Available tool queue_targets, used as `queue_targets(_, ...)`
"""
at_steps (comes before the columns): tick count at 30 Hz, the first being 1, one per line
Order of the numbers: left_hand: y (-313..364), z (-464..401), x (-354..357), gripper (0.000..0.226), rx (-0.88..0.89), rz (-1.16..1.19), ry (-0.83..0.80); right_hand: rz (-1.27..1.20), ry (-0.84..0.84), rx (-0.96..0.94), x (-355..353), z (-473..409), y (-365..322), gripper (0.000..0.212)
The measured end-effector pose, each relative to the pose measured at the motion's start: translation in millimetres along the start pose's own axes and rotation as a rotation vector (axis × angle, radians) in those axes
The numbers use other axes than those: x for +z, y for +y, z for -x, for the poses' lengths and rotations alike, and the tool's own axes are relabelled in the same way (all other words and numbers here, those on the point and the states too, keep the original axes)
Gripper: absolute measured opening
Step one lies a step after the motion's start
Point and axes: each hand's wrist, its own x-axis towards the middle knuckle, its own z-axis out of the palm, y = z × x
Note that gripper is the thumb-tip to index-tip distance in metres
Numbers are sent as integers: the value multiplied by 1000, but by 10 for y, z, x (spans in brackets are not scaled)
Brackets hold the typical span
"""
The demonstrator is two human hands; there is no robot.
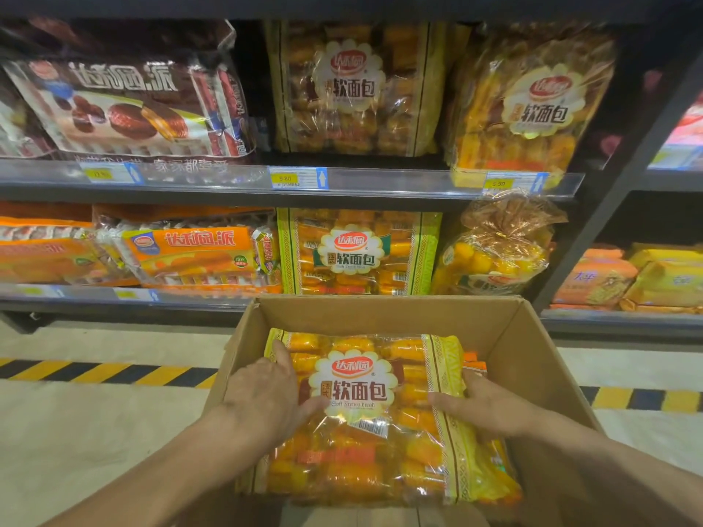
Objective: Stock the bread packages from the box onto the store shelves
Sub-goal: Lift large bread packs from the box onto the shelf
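A clear yellow-edged bread package [365, 446] full of orange-wrapped rolls lies on top in the open cardboard box [528, 348]. My left hand [266, 393] grips its left edge, thumb on the top face. My right hand [483, 408] holds its right edge, fingers partly tucked under the plastic. Another package edge [475, 361] shows beneath on the right. On the shelves behind, matching bread packages stand on the upper shelf [357, 89] and on the lower shelf [359, 252].
Brown pie bags [125, 104] and orange pie bags [190, 256] fill the left shelf sections. More bread bags [532, 100] and a tied bag [498, 249] sit right. A dark upright post [608, 207] borders a neighbouring shelf. Yellow-black floor tape [106, 372] runs below.
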Motion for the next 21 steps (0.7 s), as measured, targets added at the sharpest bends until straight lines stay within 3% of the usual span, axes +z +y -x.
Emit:
queue_targets(2,3,-34,-26,122,-29,133,-73,-92,-33,25,-17,19,-23,55)
queue_targets(5,-48,-70,-5,123,-69,428,-150,-264,-107,42,-68,74,-28,60)
queue_targets(8,-117,-93,33,120,-98,664,-114,-406,-184,73,-106,88,-12,51)
queue_targets(11,-182,-116,55,103,-115,749,-83,-565,-223,99,-169,97,48,54)
queue_targets(14,-220,-91,71,66,-78,851,-78,-629,-200,84,-262,160,107,61)
queue_targets(16,-243,-33,101,52,-55,926,-41,-598,-153,51,-338,191,132,78)
queue_targets(18,-275,19,115,52,-39,992,18,-565,-91,11,-405,241,105,93)
queue_targets(21,-335,102,25,57,10,1138,82,-537,-8,-95,-480,369,-20,83)
